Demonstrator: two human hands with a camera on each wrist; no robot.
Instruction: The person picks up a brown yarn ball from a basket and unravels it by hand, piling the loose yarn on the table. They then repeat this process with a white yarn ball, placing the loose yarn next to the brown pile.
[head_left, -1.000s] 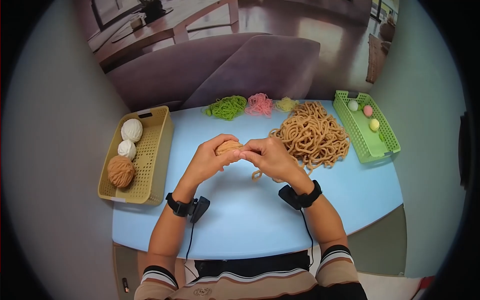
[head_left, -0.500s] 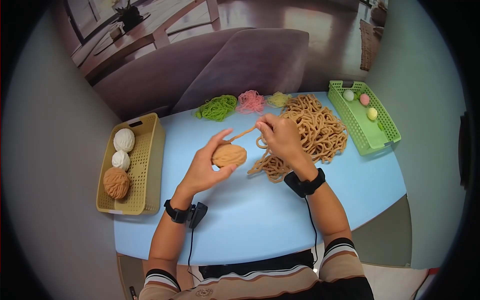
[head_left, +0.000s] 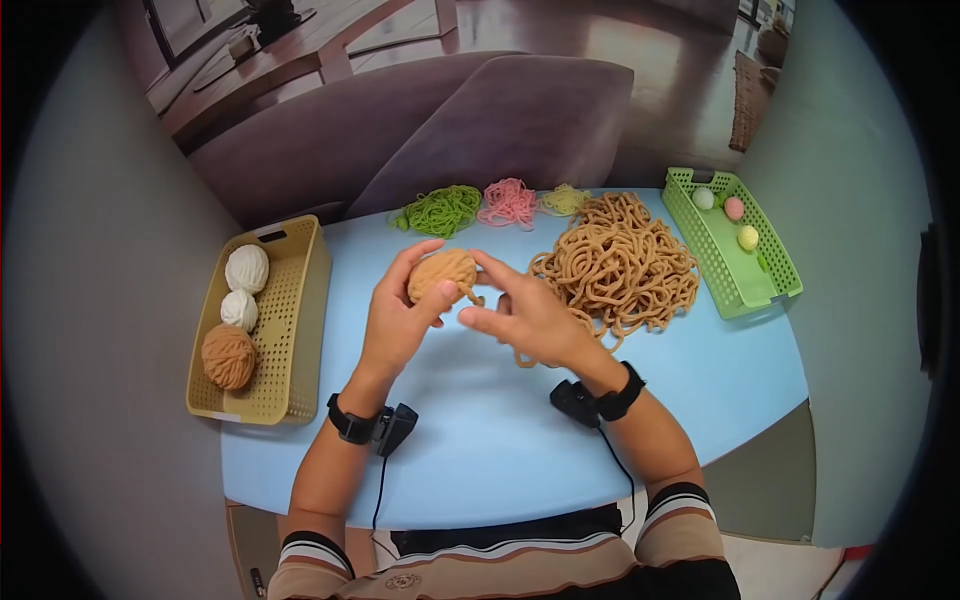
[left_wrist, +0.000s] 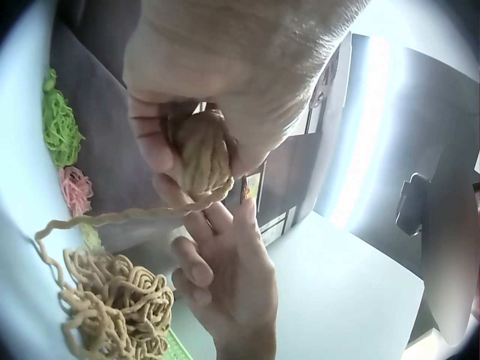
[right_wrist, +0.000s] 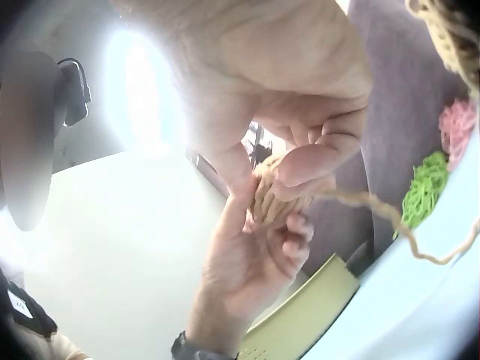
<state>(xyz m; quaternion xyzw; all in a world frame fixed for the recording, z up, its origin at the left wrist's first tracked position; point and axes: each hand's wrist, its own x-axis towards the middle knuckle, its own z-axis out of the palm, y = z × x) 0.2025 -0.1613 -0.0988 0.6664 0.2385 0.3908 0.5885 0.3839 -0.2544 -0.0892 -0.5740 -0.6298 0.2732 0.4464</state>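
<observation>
Thumb and fingers of my left hand (head_left: 392,315) grip a tan yarn ball (head_left: 438,273) above the table. My right hand (head_left: 540,318) is just right of it, its index finger reaching the ball's side and its thumb held apart. In the left wrist view, a loose strand (left_wrist: 120,217) runs from the ball (left_wrist: 202,161) across the fingers of the right hand (left_wrist: 244,289). The right wrist view shows right fingertips against the ball (right_wrist: 270,201), partly hiding it. A big heap of thick tan yarn (head_left: 620,265) lies right of both hands.
At the left stands a yellow basket (head_left: 300,350) with two white balls and a brown ball (head_left: 229,356). Green yarn (head_left: 440,210), pink yarn (head_left: 509,203) and pale yellow yarn (head_left: 565,200) lie along the back. A green basket (head_left: 727,262) with small balls stands right.
The right hand pulled away from the ball with the strand, then came back beside it, its fingers now spread. The left hand still holds the ball, now raised and turned.
</observation>
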